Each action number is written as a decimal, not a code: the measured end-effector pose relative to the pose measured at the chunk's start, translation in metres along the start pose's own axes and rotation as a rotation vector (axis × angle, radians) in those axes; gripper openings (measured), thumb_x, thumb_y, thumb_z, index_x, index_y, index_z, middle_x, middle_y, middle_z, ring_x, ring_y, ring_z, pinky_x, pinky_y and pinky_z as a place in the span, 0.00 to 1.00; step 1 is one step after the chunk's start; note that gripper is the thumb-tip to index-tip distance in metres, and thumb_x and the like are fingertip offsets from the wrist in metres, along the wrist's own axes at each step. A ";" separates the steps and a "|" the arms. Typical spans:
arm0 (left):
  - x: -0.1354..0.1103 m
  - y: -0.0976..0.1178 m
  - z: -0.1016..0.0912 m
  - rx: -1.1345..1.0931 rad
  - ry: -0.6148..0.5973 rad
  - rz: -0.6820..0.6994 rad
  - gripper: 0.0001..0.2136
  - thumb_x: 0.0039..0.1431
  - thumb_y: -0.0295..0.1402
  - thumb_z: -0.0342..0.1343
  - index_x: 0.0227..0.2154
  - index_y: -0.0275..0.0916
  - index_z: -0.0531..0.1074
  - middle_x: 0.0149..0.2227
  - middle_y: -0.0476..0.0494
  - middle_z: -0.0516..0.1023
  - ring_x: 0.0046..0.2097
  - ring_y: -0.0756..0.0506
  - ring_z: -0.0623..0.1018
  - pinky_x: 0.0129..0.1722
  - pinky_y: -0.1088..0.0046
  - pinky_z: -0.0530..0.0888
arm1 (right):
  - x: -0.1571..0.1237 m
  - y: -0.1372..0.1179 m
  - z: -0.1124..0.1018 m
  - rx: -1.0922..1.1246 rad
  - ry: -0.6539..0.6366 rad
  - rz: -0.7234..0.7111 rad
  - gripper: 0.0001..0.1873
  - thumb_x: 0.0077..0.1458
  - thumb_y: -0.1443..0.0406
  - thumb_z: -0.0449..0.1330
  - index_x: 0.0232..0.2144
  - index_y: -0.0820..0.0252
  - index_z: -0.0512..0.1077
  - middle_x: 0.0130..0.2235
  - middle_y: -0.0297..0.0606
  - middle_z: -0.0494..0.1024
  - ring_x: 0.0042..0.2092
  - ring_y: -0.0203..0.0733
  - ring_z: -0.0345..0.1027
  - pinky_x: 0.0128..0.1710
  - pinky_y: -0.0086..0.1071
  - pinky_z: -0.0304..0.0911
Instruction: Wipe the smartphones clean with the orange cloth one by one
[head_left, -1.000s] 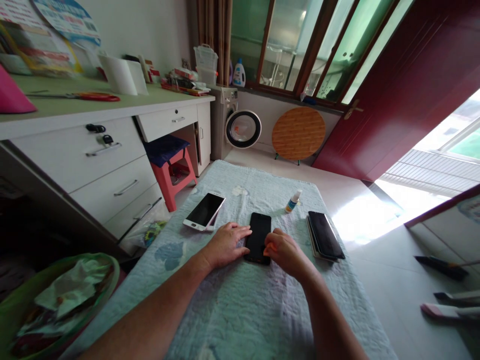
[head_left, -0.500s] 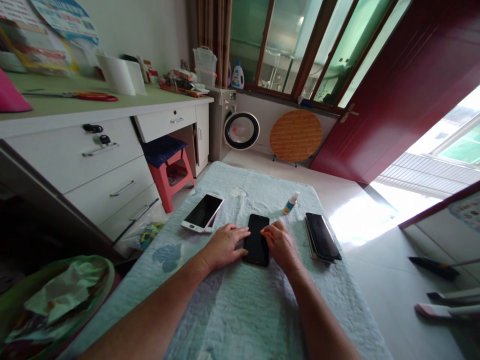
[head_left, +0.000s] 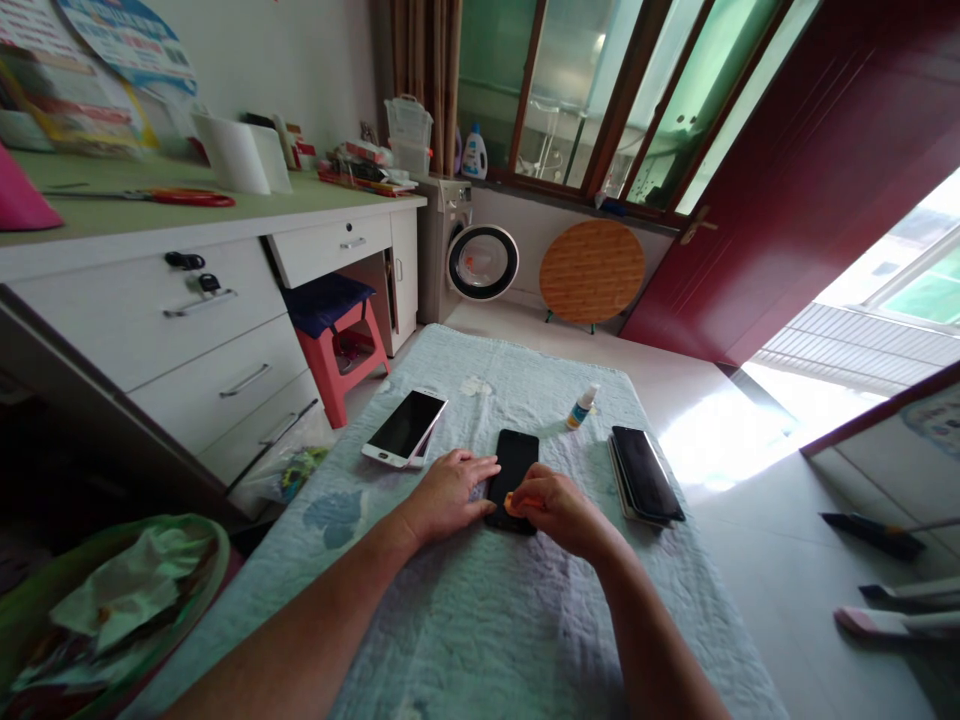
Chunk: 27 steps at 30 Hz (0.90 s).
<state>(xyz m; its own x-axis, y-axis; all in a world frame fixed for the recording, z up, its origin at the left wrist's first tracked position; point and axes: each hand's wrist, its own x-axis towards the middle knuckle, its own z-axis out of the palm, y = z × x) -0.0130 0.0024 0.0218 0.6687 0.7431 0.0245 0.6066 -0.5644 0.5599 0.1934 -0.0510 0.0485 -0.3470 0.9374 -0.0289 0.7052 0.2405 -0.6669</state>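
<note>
While L hand point(head_left: 450, 490) lies open, palm down, touching the black phone point(head_left: 516, 455) flat on the quilted cloth point(head_left: 480, 620), R hand point(head_left: 559, 510) is closed, pinching a small orange bit point(head_left: 511, 503) on its screen's near end.

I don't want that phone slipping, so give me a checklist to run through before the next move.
1. Left hand rests against the black phone at its left edge: ok.
2. Right hand pinches the small orange piece on the phone's near end: ok.
3. Black phone lies flat on the cloth: ok.
4. Bottle, white phone and stacked phones clear of both hands: ok.
5. Black phone free of dust: cannot tell.
</note>
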 end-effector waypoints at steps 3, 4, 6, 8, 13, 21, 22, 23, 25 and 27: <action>0.000 0.000 -0.001 0.005 0.002 -0.001 0.25 0.55 0.37 0.61 0.57 0.44 0.68 0.60 0.47 0.69 0.58 0.39 0.66 0.59 0.61 0.62 | 0.006 0.010 0.003 -0.061 0.129 0.041 0.10 0.55 0.71 0.57 0.31 0.59 0.78 0.34 0.34 0.69 0.35 0.33 0.66 0.37 0.27 0.59; 0.000 0.000 -0.001 0.006 0.002 0.001 0.25 0.54 0.37 0.61 0.57 0.43 0.68 0.60 0.47 0.69 0.57 0.39 0.66 0.59 0.61 0.62 | 0.009 0.014 0.004 -0.079 0.169 0.063 0.10 0.55 0.70 0.56 0.31 0.59 0.78 0.33 0.35 0.69 0.35 0.34 0.66 0.37 0.27 0.59; 0.000 0.000 -0.001 0.004 0.003 0.007 0.26 0.54 0.37 0.61 0.57 0.43 0.68 0.60 0.47 0.69 0.57 0.39 0.66 0.59 0.61 0.62 | 0.016 0.022 0.006 -0.113 0.238 0.106 0.10 0.56 0.69 0.56 0.32 0.59 0.78 0.34 0.36 0.68 0.35 0.35 0.66 0.38 0.28 0.59; 0.000 -0.001 -0.001 0.002 0.002 0.014 0.27 0.54 0.37 0.61 0.57 0.42 0.67 0.60 0.47 0.69 0.57 0.39 0.66 0.59 0.61 0.62 | 0.023 0.030 0.006 -0.142 0.300 0.135 0.10 0.56 0.68 0.55 0.33 0.60 0.78 0.34 0.36 0.69 0.36 0.36 0.66 0.39 0.28 0.59; 0.000 -0.003 0.000 -0.002 0.014 0.028 0.27 0.53 0.37 0.61 0.57 0.44 0.68 0.60 0.48 0.69 0.56 0.39 0.67 0.58 0.61 0.64 | 0.042 0.046 0.003 -0.209 0.419 0.190 0.11 0.55 0.69 0.53 0.34 0.62 0.77 0.35 0.38 0.71 0.37 0.37 0.66 0.41 0.28 0.60; 0.000 -0.003 0.000 -0.011 0.025 0.028 0.26 0.53 0.37 0.61 0.56 0.45 0.68 0.60 0.48 0.69 0.56 0.39 0.67 0.58 0.60 0.64 | 0.063 0.056 -0.005 -0.277 0.455 0.252 0.12 0.53 0.71 0.53 0.33 0.63 0.77 0.34 0.40 0.72 0.37 0.38 0.64 0.41 0.29 0.59; 0.000 -0.003 0.000 -0.012 0.021 0.026 0.26 0.53 0.37 0.61 0.56 0.44 0.68 0.60 0.48 0.69 0.56 0.39 0.67 0.58 0.60 0.64 | 0.063 0.056 -0.005 -0.281 0.459 0.262 0.12 0.54 0.70 0.53 0.33 0.64 0.77 0.34 0.40 0.72 0.37 0.38 0.64 0.41 0.29 0.59; 0.000 -0.002 -0.001 -0.014 0.020 0.024 0.26 0.53 0.37 0.61 0.56 0.44 0.68 0.60 0.48 0.69 0.56 0.39 0.67 0.58 0.61 0.64 | 0.064 0.056 -0.005 -0.286 0.460 0.270 0.12 0.54 0.70 0.53 0.33 0.64 0.77 0.34 0.40 0.72 0.37 0.37 0.64 0.41 0.28 0.59; 0.000 -0.002 -0.001 -0.021 0.023 0.024 0.26 0.53 0.37 0.61 0.56 0.44 0.68 0.60 0.48 0.69 0.56 0.39 0.67 0.58 0.61 0.64 | 0.063 0.054 -0.003 -0.300 0.456 0.277 0.12 0.56 0.69 0.52 0.33 0.63 0.77 0.34 0.40 0.71 0.36 0.37 0.64 0.40 0.28 0.58; -0.001 -0.001 -0.001 -0.032 0.023 0.018 0.26 0.53 0.37 0.61 0.56 0.45 0.68 0.60 0.48 0.69 0.56 0.39 0.67 0.58 0.61 0.64 | 0.061 0.052 0.000 -0.306 0.443 0.258 0.13 0.58 0.68 0.52 0.33 0.62 0.77 0.35 0.40 0.71 0.36 0.37 0.64 0.40 0.28 0.58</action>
<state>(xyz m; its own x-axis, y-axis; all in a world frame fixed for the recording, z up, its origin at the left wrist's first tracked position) -0.0146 0.0032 0.0220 0.6692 0.7411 0.0535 0.5804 -0.5663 0.5851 0.2089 0.0184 0.0124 0.1044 0.9751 0.1959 0.9013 -0.0095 -0.4330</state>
